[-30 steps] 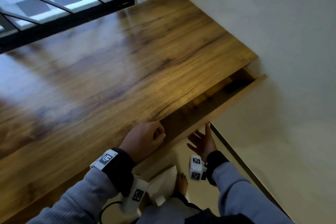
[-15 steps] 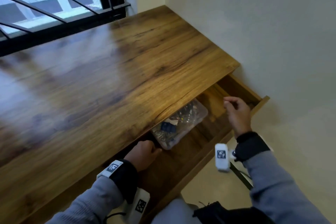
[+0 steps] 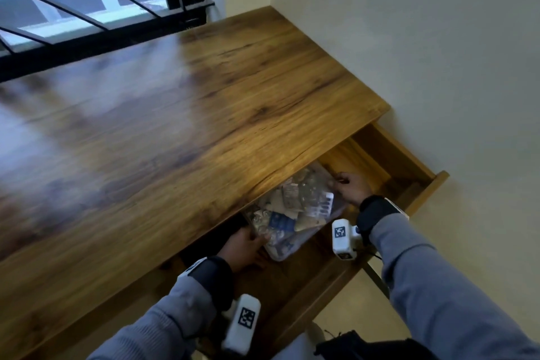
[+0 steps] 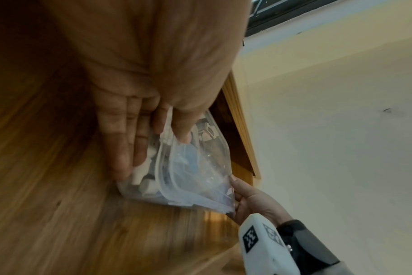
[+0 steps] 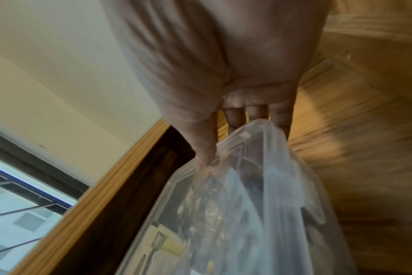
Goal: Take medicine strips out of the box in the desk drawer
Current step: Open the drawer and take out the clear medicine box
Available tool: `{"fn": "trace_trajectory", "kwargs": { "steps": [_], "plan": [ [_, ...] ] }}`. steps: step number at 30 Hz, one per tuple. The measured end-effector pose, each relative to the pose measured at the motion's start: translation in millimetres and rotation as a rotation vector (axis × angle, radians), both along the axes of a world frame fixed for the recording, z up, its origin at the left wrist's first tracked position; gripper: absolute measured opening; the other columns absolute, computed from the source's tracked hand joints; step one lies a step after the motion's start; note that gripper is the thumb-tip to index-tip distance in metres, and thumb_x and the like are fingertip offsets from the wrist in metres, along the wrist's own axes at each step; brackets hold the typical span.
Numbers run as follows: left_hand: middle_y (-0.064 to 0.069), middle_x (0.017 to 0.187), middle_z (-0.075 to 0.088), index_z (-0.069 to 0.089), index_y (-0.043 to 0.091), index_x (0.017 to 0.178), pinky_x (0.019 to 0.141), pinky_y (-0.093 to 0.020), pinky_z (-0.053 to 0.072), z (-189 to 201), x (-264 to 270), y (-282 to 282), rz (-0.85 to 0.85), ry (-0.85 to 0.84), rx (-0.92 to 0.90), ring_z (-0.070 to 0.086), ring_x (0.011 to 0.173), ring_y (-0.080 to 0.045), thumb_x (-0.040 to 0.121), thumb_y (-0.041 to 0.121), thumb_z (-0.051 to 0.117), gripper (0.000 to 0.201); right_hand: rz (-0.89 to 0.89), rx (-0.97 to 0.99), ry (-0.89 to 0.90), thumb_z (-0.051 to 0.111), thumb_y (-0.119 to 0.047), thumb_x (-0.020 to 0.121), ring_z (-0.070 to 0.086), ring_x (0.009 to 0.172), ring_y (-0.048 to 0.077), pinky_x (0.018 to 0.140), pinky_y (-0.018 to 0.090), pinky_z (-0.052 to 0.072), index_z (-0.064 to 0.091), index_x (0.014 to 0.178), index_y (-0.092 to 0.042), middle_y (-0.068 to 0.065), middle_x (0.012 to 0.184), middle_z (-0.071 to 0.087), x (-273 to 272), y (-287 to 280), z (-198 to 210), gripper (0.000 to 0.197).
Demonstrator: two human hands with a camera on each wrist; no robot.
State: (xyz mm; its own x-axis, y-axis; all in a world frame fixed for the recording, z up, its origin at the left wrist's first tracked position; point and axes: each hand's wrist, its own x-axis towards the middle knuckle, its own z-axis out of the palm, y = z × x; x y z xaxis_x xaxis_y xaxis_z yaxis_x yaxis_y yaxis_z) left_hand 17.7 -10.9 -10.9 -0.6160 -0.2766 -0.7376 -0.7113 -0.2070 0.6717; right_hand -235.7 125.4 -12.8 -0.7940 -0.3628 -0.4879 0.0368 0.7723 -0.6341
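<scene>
A clear lidded plastic box point(image 3: 295, 215) full of medicine strips lies in the open wooden drawer point(image 3: 420, 181), partly under the desktop's edge. My left hand point(image 3: 252, 242) holds its near-left end. In the left wrist view the thumb point(image 4: 181, 130) lies on the lid and the fingers point(image 4: 122, 148) run along the side of the box point(image 4: 195, 173). My right hand point(image 3: 340, 184) holds the far-right end. In the right wrist view its thumb point(image 5: 206, 148) presses on the lid of the box point(image 5: 247, 214), with the fingers behind the rim.
The wooden desktop point(image 3: 175, 126) overhangs the back of the drawer. A wall point(image 3: 438, 52) runs close along the right, and a barred window point(image 3: 73, 9) stands behind the desk. The drawer front point(image 3: 321, 295) sits near my sleeves.
The drawer has come further out. My right hand has left the drawer's front edge for the box's right end. My left hand has closed on the box's left end.
</scene>
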Motion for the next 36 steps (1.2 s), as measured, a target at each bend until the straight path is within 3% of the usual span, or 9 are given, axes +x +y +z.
{"fn": "trace_trajectory", "kwargs": {
  "steps": [4,7,13,18,21,25,28,32,36],
  "plan": [
    [-0.010,0.083,0.071,0.057,0.006,0.103,0.059,-0.027,0.060,26,1,13,-0.037,0.121,0.096,0.070,0.061,-0.015,0.096,0.017,0.054,0.014,-0.069,-0.054,-0.049,0.061,-0.019,0.091,0.062,0.097,0.022,0.080,0.037,0.053,0.061,0.118,-0.014,0.006,0.111,0.064,9,26,30,0.028],
    [-0.019,0.084,0.072,0.058,-0.003,0.104,0.066,-0.036,0.060,41,3,17,-0.121,0.170,0.088,0.072,0.068,-0.024,0.094,0.020,0.058,0.026,-0.077,-0.079,-0.079,0.060,-0.021,0.092,0.063,0.091,0.018,0.068,0.031,0.051,0.060,0.118,-0.017,0.003,0.104,0.064,16,55,56,0.026],
    [-0.010,0.087,0.074,0.058,0.020,0.096,0.070,-0.034,0.061,65,10,9,-0.223,0.230,0.050,0.073,0.077,-0.024,0.091,0.024,0.063,0.008,-0.075,-0.181,0.030,0.065,-0.018,0.088,0.064,0.087,0.015,0.062,0.028,0.048,0.063,0.119,-0.018,0.000,0.098,0.067,41,87,100,0.031],
    [-0.005,0.084,0.074,0.058,0.019,0.097,0.071,-0.040,0.061,78,18,-9,-0.163,0.358,0.028,0.073,0.075,-0.023,0.089,0.025,0.066,0.012,-0.095,-0.313,0.042,0.066,-0.018,0.086,0.064,0.087,0.012,0.062,0.028,0.049,0.063,0.120,-0.020,-0.003,0.098,0.068,49,70,122,0.034],
    [-0.006,0.085,0.074,0.058,0.018,0.105,0.068,-0.039,0.060,87,28,-27,-0.093,0.405,-0.066,0.072,0.072,-0.021,0.090,0.027,0.064,0.018,-0.070,-0.383,0.014,0.065,-0.018,0.087,0.062,0.088,0.006,0.062,0.026,0.048,0.061,0.119,-0.027,-0.011,0.098,0.065,51,42,133,0.034],
    [-0.006,0.084,0.071,0.056,0.023,0.104,0.058,-0.030,0.057,99,48,-63,0.120,0.470,-0.184,0.067,0.064,-0.017,0.093,0.021,0.059,0.012,-0.024,-0.452,-0.009,0.064,-0.015,0.088,0.066,0.092,0.014,0.068,0.028,0.052,0.063,0.122,-0.019,0.002,0.107,0.069,51,-22,139,0.034],
    [-0.018,0.087,0.068,0.056,0.014,0.103,0.052,-0.031,0.054,100,66,-98,0.261,0.485,-0.312,0.064,0.059,-0.019,0.095,0.019,0.055,0.009,0.028,-0.482,-0.080,0.060,-0.010,0.091,0.070,0.084,0.013,0.062,0.024,0.056,0.064,0.117,-0.020,0.001,0.097,0.072,59,-78,142,0.029],
    [-0.010,0.058,0.057,0.050,0.013,0.082,0.042,-0.029,0.043,100,104,-158,0.429,0.442,-0.558,0.054,0.043,-0.015,0.099,0.018,0.048,0.018,0.192,-0.520,-0.139,0.053,0.000,0.090,0.070,0.075,0.013,0.061,0.022,0.058,0.065,0.116,-0.016,0.001,0.090,0.073,85,-171,137,0.033],
    [-0.005,0.063,0.054,0.046,0.015,0.077,0.036,-0.017,0.040,106,146,-221,0.545,0.306,-0.708,0.053,0.042,-0.009,0.100,0.019,0.045,0.023,0.288,-0.530,-0.225,0.052,0.001,0.090,0.066,0.070,0.015,0.056,0.020,0.056,0.060,0.119,-0.015,0.011,0.099,0.068,130,-258,132,0.034]
  ]
}}
